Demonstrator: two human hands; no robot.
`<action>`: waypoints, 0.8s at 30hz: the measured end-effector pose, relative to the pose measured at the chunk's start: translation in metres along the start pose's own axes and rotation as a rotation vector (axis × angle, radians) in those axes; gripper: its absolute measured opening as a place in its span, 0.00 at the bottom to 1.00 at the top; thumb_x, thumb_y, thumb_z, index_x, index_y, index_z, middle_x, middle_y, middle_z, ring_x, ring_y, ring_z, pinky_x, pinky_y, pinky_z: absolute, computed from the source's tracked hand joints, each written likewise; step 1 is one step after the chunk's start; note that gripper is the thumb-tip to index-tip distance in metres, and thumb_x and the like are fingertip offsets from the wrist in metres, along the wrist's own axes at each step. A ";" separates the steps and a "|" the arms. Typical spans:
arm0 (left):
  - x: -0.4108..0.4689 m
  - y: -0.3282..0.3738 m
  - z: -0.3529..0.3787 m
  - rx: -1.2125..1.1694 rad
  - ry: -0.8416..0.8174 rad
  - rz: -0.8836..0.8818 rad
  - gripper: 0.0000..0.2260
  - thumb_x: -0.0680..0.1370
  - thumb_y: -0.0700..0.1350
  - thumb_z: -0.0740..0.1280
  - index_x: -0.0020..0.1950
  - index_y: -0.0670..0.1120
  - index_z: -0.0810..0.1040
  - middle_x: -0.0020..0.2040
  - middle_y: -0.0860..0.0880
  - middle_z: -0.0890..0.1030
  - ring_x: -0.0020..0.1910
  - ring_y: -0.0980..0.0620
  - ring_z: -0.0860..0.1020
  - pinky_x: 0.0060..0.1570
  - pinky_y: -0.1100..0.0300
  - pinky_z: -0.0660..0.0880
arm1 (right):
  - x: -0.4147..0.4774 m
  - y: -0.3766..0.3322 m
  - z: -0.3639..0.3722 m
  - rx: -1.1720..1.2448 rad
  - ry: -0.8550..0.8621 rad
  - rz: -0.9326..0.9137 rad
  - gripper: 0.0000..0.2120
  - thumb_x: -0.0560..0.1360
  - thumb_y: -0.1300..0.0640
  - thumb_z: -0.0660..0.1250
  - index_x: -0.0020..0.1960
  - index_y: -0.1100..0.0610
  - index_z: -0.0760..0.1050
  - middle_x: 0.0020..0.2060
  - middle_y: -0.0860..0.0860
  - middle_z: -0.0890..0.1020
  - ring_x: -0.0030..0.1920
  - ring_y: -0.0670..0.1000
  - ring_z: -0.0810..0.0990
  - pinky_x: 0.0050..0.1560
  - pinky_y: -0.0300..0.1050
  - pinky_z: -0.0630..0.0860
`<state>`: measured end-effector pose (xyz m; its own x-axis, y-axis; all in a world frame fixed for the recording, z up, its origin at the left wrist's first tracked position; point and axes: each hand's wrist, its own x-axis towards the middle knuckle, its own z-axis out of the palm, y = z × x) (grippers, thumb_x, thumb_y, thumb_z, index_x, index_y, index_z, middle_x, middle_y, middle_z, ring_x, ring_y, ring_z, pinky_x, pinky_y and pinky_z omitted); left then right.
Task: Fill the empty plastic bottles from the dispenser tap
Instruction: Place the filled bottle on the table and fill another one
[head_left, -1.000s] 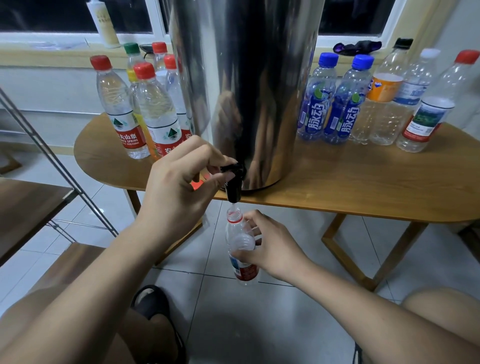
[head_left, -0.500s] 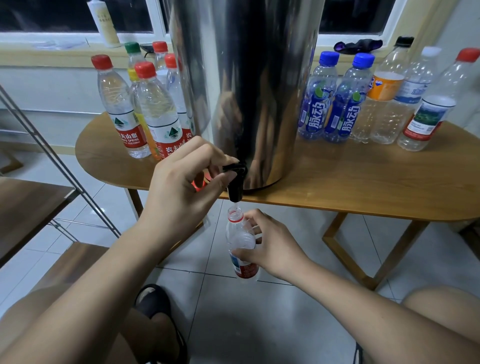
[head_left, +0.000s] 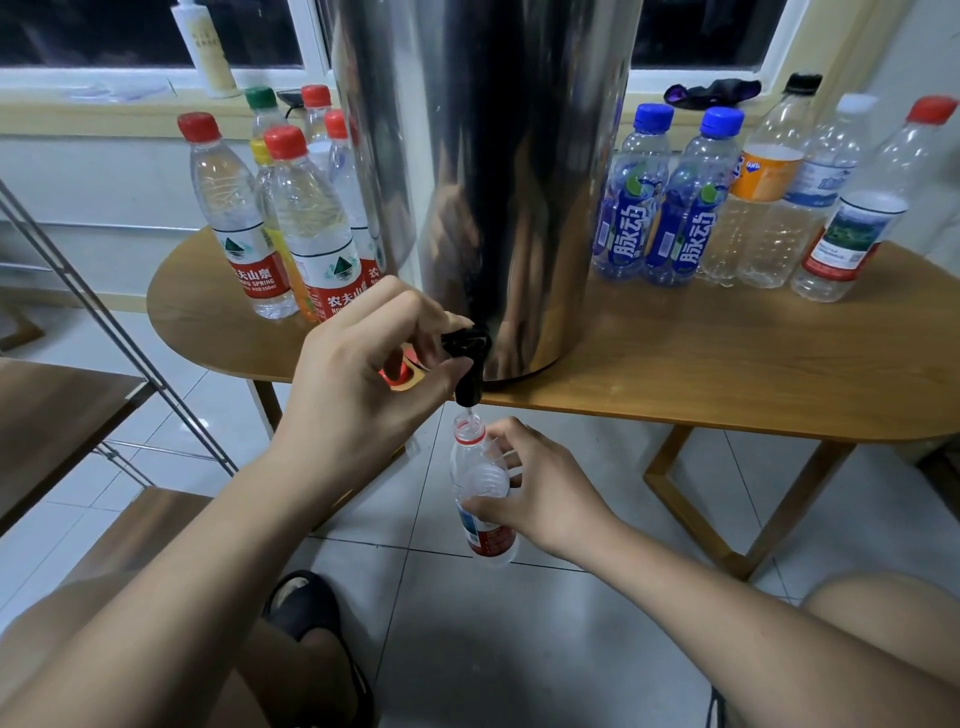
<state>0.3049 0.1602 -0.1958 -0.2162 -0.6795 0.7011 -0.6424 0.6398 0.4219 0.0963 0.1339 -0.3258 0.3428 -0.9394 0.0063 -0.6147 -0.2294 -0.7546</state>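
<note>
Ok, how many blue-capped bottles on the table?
2. Both stand right of the dispenser: the left blue-capped bottle nearest it, the right blue-capped bottle close beside. Others may hide behind the dispenser.

dim indoor light | glare streaks on steel dispenser (head_left: 498, 171) | wide-angle bowing — edges soft

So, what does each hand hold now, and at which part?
The left hand pinches the black tap lever. The right hand grips the uncapped bottle around its middle.
</note>
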 end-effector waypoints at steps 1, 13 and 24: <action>0.000 0.000 0.000 0.003 -0.001 0.000 0.08 0.77 0.38 0.80 0.54 0.42 0.84 0.49 0.51 0.81 0.47 0.50 0.82 0.44 0.60 0.75 | 0.000 0.000 0.000 -0.002 0.000 0.001 0.31 0.69 0.42 0.82 0.66 0.39 0.70 0.61 0.41 0.80 0.57 0.44 0.81 0.59 0.50 0.83; -0.001 0.001 0.001 -0.013 0.003 -0.002 0.10 0.77 0.36 0.80 0.53 0.42 0.82 0.48 0.49 0.81 0.46 0.52 0.81 0.44 0.60 0.74 | 0.001 0.002 0.001 -0.014 0.016 -0.009 0.31 0.68 0.42 0.82 0.65 0.39 0.70 0.59 0.41 0.80 0.56 0.43 0.81 0.59 0.51 0.83; -0.001 0.003 0.001 -0.032 -0.005 -0.017 0.09 0.77 0.36 0.80 0.52 0.43 0.82 0.45 0.49 0.80 0.44 0.54 0.78 0.43 0.61 0.73 | 0.002 0.002 0.003 -0.064 -0.003 0.010 0.29 0.68 0.39 0.79 0.61 0.40 0.67 0.56 0.40 0.80 0.54 0.47 0.82 0.56 0.55 0.84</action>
<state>0.3022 0.1621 -0.1960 -0.2093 -0.6924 0.6905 -0.6225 0.6389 0.4520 0.0980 0.1321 -0.3286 0.3385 -0.9410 -0.0034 -0.6621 -0.2357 -0.7113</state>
